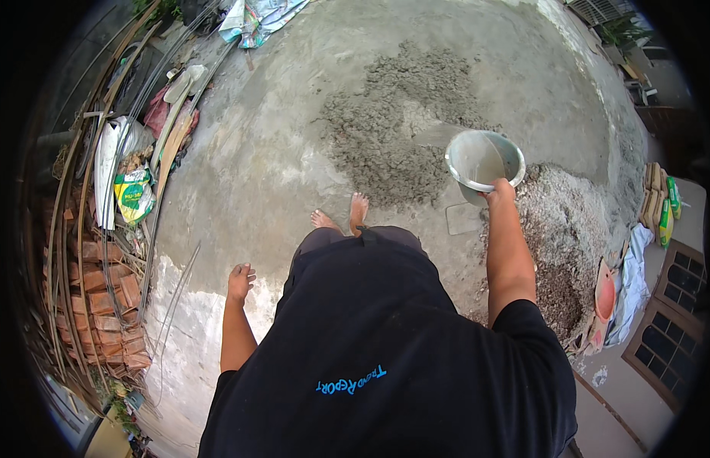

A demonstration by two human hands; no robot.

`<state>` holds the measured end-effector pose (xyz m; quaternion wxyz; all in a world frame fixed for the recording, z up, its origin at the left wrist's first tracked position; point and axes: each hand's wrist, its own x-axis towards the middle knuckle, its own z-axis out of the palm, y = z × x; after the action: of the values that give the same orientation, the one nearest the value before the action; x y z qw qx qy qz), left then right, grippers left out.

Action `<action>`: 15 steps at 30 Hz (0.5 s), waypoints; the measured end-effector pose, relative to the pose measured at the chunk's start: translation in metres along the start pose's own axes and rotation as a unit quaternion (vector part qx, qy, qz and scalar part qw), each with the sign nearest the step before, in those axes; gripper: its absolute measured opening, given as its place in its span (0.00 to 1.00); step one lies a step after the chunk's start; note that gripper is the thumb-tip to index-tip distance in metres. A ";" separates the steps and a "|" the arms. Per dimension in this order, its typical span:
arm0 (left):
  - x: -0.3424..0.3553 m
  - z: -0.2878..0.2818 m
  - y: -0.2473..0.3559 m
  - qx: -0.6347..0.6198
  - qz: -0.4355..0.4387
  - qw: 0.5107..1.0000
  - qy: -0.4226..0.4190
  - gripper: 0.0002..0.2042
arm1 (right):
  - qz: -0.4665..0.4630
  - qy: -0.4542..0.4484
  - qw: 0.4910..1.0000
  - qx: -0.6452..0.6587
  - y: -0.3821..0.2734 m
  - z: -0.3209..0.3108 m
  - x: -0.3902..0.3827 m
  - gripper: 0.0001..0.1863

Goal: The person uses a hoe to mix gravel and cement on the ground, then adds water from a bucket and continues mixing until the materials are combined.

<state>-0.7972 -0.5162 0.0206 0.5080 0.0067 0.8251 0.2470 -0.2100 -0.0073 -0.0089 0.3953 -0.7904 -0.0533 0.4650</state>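
My right hand (501,192) grips the near rim of a grey bucket (510,155), holding it tilted out to the right. Greyish water (439,135) streams from its left side onto a wet, lumpy patch of cement mix (393,126) on the ground. Away from my body on the left hangs my left hand (241,282), its fingers loosely apart and nothing in them. Beside the bucket rises a heap of grey gravel or sand (568,221).
My bare feet (358,210) stand on the concrete floor (248,153) just short of the wet mix. Long rods (84,191), stacked roof tiles (103,305) and a green-yellow sack (133,196) line the left side. At the right are stacked bags (655,195) and a reddish basin (605,290).
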 end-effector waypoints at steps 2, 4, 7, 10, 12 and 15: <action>0.004 -0.002 0.013 0.008 0.002 1.000 0.019 0.23 | -0.030 0.006 0.999 -0.010 0.000 0.000 -0.001 0.29; 0.005 -0.001 0.023 -0.016 0.029 0.999 0.022 0.22 | -0.029 0.003 0.999 -0.019 -0.005 0.000 0.000 0.29; 0.003 0.005 0.029 -0.008 0.037 0.999 0.026 0.22 | -0.032 0.005 0.999 -0.028 -0.007 0.002 0.002 0.30; 0.001 0.013 0.028 0.016 0.025 0.999 0.012 0.22 | -0.039 0.034 0.998 -0.047 -0.012 0.005 0.000 0.27; 0.000 0.016 0.024 0.038 0.012 0.999 0.008 0.22 | -0.053 0.040 0.996 -0.065 -0.016 0.008 -0.005 0.26; 0.001 0.015 0.019 0.029 -0.002 1.000 0.013 0.21 | -0.081 0.041 0.991 -0.100 -0.025 0.013 -0.015 0.26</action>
<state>-0.7892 -0.4934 0.0222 0.4971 0.0167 0.8385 0.2226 -0.2214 0.0107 0.0151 0.3526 -0.8372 -0.1468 0.3914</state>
